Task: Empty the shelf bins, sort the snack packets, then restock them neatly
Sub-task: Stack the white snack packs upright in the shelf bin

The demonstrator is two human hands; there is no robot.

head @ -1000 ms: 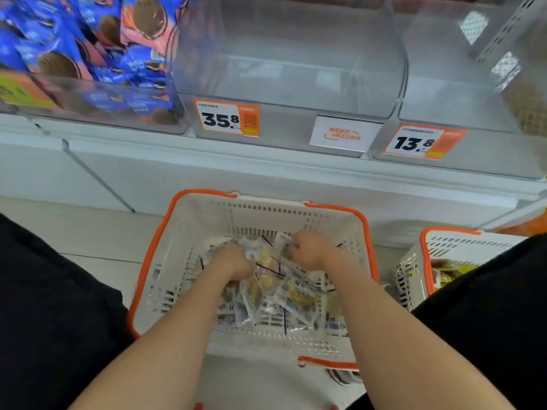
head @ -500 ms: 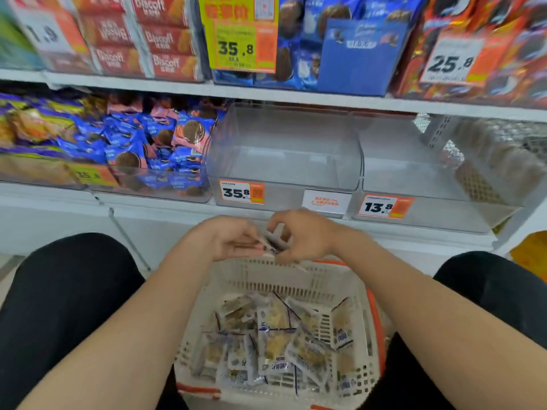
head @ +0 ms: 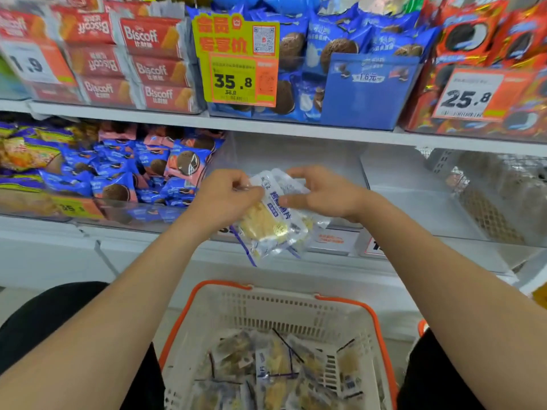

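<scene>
Both my hands hold a small bunch of clear snack packets (head: 273, 224) with pale yellow contents, in front of the shelf. My left hand (head: 229, 196) pinches their upper left edge. My right hand (head: 318, 192) grips them from the right, fingers curled over the top. Behind them stands a clear shelf bin (head: 296, 156) with nothing in it that I can see. Below, between my knees, a white basket with an orange rim (head: 225, 288) holds several more of the same packets (head: 275, 374).
A second clear bin (head: 420, 199) stands to the right. Left of it, a bin of blue and pink cookie packets (head: 142, 173). The shelf above carries red Biscoff packs (head: 151, 63), blue cookie packs (head: 340, 51) and red-orange packs (head: 488, 39). A yellow price tag (head: 236, 60) hangs in front.
My hands came up out of the basket with the packets and rose to the level of the clear bin. The view tilted up to the shelves.
</scene>
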